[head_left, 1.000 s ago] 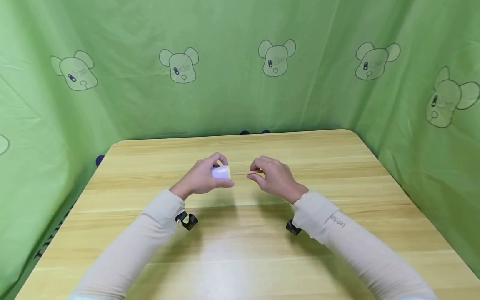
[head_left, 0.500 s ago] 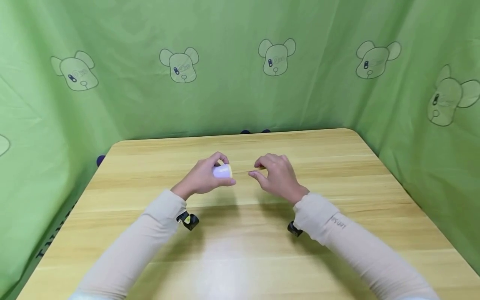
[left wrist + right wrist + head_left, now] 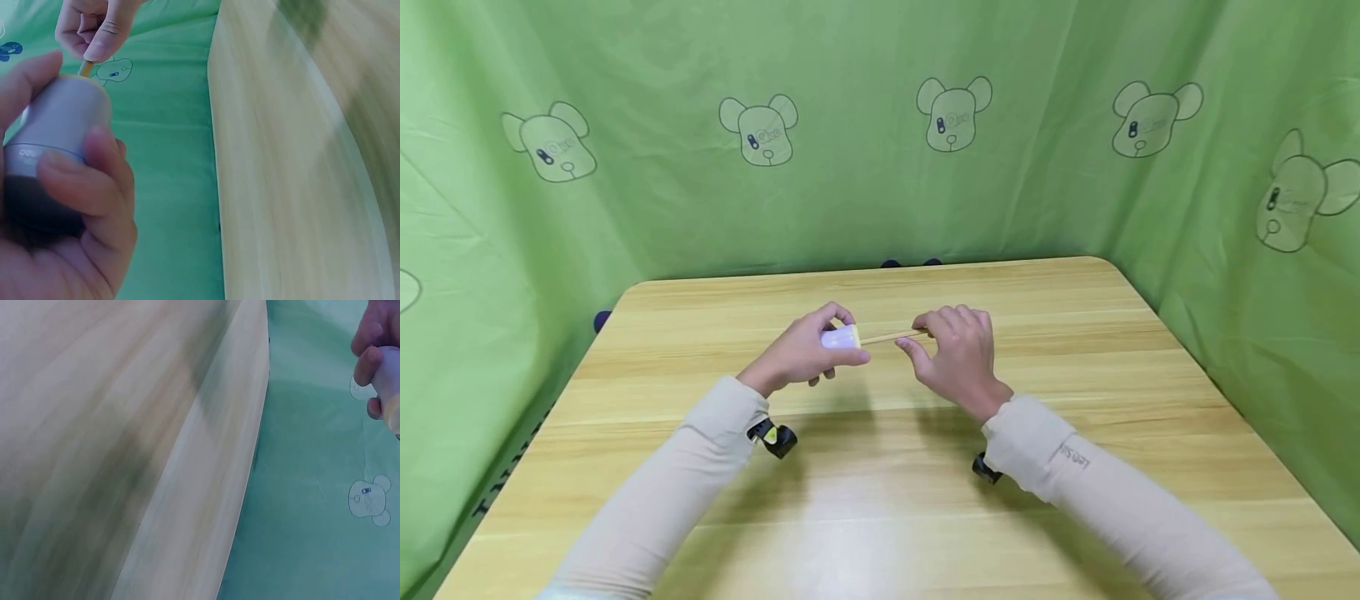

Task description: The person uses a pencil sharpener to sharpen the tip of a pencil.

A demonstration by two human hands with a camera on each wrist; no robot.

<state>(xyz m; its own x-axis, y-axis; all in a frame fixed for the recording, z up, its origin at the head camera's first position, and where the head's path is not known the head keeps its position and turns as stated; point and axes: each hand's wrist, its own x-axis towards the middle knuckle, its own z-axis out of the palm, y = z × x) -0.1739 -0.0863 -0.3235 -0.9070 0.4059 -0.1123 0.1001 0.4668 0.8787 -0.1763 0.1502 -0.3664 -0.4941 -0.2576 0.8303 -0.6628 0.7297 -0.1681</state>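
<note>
In the head view, my left hand (image 3: 801, 350) holds a lavender, cup-shaped pencil sharpener (image 3: 838, 337) on its side, with its pale yellow end facing right. The left wrist view shows its dark base in the palm, and the fingers curl round the sharpener's body (image 3: 65, 122). A thin wooden pencil (image 3: 883, 338) runs from that yellow end to my right hand (image 3: 958, 354), whose thumb and fingers pinch it. Most of the pencil's far end is hidden behind the right fingers. Both hands are over the middle of the table.
The wood-grain table (image 3: 865, 467) has rounded far corners. A green curtain (image 3: 857, 200) printed with bear heads hangs behind it and along both sides. Small black cameras (image 3: 781, 442) sit under the wrists.
My right hand has turned, its knuckles rising and shifting slightly right. The pencil now slants up towards that hand. The left hand stays nearly in place, still holding the sharpener.
</note>
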